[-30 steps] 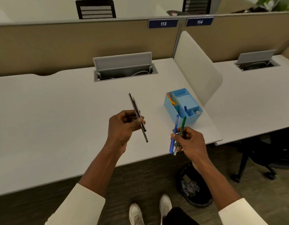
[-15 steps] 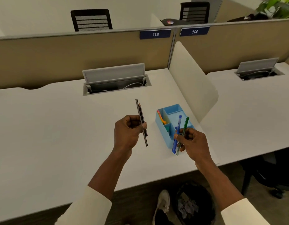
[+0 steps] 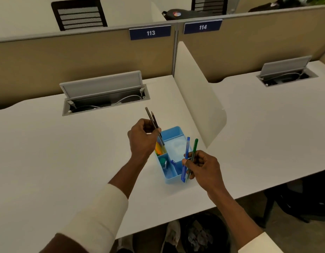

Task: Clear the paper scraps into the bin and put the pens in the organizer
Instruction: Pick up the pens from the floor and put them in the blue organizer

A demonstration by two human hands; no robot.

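Observation:
A light blue organizer (image 3: 173,133) with several compartments stands on the white desk (image 3: 48,152) near its front edge. My left hand (image 3: 141,138) grips two dark pens (image 3: 152,118), their lower tips over the organizer's left compartment, which holds orange and yellow items. My right hand (image 3: 202,166) holds a blue pen (image 3: 185,157) and a green pen (image 3: 194,148) upright over the organizer's near right corner. A black bin (image 3: 203,234) with crumpled paper scraps sits on the floor under the desk edge.
A white divider panel (image 3: 196,92) rises just right of the organizer. An open grey cable tray (image 3: 103,94) is set into the desk behind. A tan partition with signs 113 and 114 closes off the back. A second desk lies to the right.
Both hands have moved forward and closer to the organizer. The dark pens now reach over its left side, and the blue and green pens hang over its near right corner.

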